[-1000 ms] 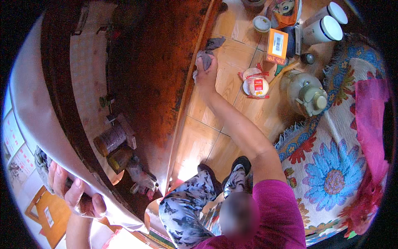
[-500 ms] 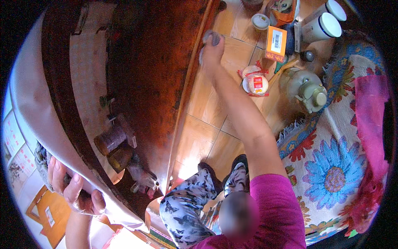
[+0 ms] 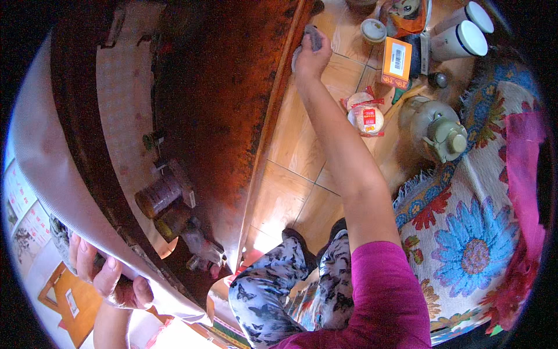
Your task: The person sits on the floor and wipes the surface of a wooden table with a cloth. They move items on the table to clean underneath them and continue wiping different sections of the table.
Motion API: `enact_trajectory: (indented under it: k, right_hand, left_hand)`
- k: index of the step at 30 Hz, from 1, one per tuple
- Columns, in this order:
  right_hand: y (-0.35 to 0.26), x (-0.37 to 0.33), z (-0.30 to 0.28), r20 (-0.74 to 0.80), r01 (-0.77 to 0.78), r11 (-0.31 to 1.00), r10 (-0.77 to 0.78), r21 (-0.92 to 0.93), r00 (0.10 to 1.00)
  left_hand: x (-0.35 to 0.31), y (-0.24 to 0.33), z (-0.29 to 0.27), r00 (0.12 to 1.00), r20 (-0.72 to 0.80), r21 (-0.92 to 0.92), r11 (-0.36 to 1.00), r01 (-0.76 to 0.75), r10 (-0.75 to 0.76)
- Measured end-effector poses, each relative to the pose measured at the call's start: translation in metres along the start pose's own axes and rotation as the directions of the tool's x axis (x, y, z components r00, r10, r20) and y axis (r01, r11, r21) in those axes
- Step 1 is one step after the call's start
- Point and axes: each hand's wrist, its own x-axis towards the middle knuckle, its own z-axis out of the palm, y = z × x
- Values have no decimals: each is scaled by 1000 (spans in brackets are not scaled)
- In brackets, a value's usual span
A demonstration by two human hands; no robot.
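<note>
My right hand (image 3: 313, 59) reaches far out with its fingers closed round a grey rag (image 3: 314, 38). It presses the rag at the long edge of a dark reddish-brown wooden furniture top (image 3: 215, 104), beside the tiled surface. At the lower left, my left hand (image 3: 110, 279) has its fingers bent at the edge of a white cloth cover (image 3: 43, 151), which hangs in a raised curve. A dark grey fuzzy thing (image 3: 60, 234) shows behind those fingers; what it is I cannot make out.
Right of my arm are wrapped round cakes (image 3: 367, 118), an orange box (image 3: 396, 61), a lidded tub (image 3: 372, 31), white canisters (image 3: 459, 42) and a greenish kettle-like jug (image 3: 436, 129). A flowered throw (image 3: 465, 244) lies at the right. Jars (image 3: 157, 196) stand in the dark recess.
My right hand has slid the rag a little farther away along the wooden edge. The whole view has shifted slightly. My left hand keeps about the same place.
</note>
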Motion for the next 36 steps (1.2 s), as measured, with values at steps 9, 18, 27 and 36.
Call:
enact_trajectory:
  k: [9, 18, 27, 36]
  right_hand:
    - [6, -158, -82, 361, 245, 922, -128, -299, 924]
    - [21, -94, -73, 327, 189, 977, -147, -101, 934]
    - [20, -178, -99, 347, 232, 905, -102, -356, 932]
    - [20, -156, -81, 221, 229, 925, -165, -305, 961]
  left_hand:
    - [9, 4, 1, 1000, 5, -8, 1000, 15, -15]
    - [18, 0, 2, 1000, 13, -70, 998, 1, 0]
    - [10, 4, -3, 999, 47, 18, 1000, 10, -11]
    - [11, 1, 3, 1000, 29, 3, 1000, 1, -1]
